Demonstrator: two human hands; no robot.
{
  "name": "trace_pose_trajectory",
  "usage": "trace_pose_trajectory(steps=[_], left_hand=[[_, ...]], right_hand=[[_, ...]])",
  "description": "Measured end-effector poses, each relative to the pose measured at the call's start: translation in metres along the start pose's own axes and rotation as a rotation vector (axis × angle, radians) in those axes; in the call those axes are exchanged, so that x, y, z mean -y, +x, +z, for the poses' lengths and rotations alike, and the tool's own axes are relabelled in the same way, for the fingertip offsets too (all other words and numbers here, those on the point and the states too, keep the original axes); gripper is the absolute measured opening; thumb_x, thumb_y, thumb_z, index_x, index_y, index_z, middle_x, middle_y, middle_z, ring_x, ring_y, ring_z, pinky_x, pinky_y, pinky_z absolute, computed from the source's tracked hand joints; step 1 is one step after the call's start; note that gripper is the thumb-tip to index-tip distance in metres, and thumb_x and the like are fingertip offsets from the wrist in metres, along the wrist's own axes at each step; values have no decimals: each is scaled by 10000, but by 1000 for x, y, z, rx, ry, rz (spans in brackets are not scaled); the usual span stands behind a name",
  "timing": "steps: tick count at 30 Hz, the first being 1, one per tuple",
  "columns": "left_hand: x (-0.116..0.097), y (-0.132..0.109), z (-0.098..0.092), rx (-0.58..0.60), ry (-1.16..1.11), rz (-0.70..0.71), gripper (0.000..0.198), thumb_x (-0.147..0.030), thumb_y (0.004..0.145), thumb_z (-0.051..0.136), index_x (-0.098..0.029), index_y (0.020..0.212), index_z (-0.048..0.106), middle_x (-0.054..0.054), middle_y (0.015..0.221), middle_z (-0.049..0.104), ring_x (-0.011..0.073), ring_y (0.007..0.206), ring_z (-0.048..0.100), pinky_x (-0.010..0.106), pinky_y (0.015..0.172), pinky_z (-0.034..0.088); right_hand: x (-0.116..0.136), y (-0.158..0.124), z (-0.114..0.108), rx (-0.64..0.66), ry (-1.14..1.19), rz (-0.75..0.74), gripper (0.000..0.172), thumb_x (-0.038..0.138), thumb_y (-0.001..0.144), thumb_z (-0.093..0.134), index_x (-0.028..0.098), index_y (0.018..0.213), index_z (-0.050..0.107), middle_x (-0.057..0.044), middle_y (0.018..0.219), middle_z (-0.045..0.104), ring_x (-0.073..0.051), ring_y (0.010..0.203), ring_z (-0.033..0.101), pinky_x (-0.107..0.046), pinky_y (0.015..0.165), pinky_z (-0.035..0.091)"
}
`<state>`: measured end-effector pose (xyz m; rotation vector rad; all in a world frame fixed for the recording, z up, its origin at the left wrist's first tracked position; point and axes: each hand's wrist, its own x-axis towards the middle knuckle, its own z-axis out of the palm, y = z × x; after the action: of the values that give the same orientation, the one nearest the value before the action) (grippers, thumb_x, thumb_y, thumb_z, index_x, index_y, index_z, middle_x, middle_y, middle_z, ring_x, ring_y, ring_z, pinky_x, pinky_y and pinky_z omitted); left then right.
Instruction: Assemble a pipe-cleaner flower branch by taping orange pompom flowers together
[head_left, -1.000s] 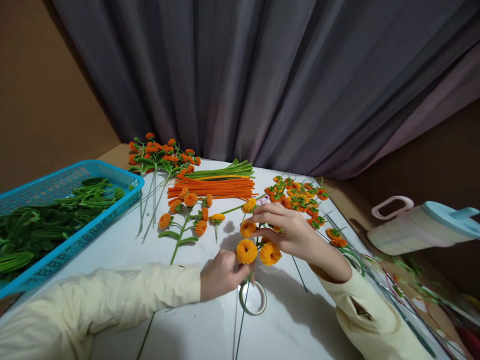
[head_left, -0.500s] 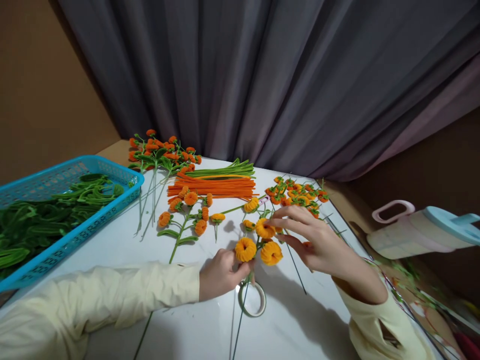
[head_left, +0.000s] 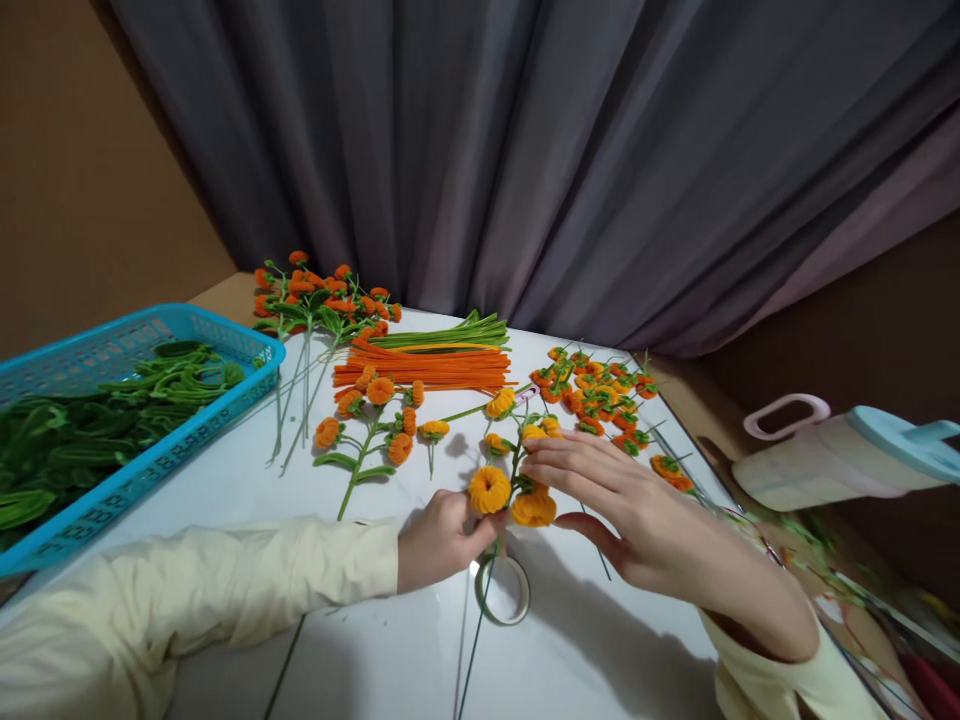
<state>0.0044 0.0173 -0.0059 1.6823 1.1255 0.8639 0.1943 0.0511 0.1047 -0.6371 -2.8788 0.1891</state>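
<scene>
Between thumb and fingers, my left hand (head_left: 448, 540) grips the stem of a fuzzy yellow-orange flower spray (head_left: 490, 490), just under its blooms. The thin dark wire of this stem runs down toward the front edge. My right hand (head_left: 600, 490) rests against the blooms on the right side, fingers stretched out and thumb apart, partly covering them. A roll of tape (head_left: 524, 605) lies just below the spray, with a strip rising toward the stem. To the left lies a finished-looking orange spray (head_left: 365, 455) with green leaves. A loose yellow flower head (head_left: 433, 430) sits beside it.
Orange pipe cleaners (head_left: 427, 368) and green ones (head_left: 450, 335) lie in bundles at the back. Orange sprays (head_left: 322, 300) are piled back left; small flower heads (head_left: 600, 390) back right. A blue basket (head_left: 225, 400) of green leaves stands left. A lidded cup (head_left: 832, 455) lies at right.
My right hand has moved down and inward from the upper blooms onto the right-hand ones, its fingers flatter. The lower right bloom has tilted. My left hand keeps its grip.
</scene>
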Motion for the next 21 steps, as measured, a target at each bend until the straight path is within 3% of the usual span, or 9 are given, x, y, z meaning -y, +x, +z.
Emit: trace_pose_trajectory(steps=[9,14,21], left_hand=[[1,1,0,21,-33,12,320,-280,827,418,-141,612,610,67,615,697,163,564,644,229,575,496],[1,-1,0,35,-63,-35,368,-318,849,410,-136,617,632,64,623,700,156,567,644,218,576,494],[3,-3,0,40,28,44,377,-289,858,415,-145,611,661,41,601,683,140,566,625,206,584,471]], right_hand=[[-5,3,2,40,12,8,511,28,845,365,255,1301,394,-88,1142,563,-226,1044,498,-439,868,380],[-6,3,4,12,49,2,377,127,871,446,230,1233,467,-91,1109,584,-223,1026,510,-422,877,372],[-9,8,15,-88,31,75,299,139,907,412,184,1196,472,-100,1069,599,-205,938,539,-367,794,399]])
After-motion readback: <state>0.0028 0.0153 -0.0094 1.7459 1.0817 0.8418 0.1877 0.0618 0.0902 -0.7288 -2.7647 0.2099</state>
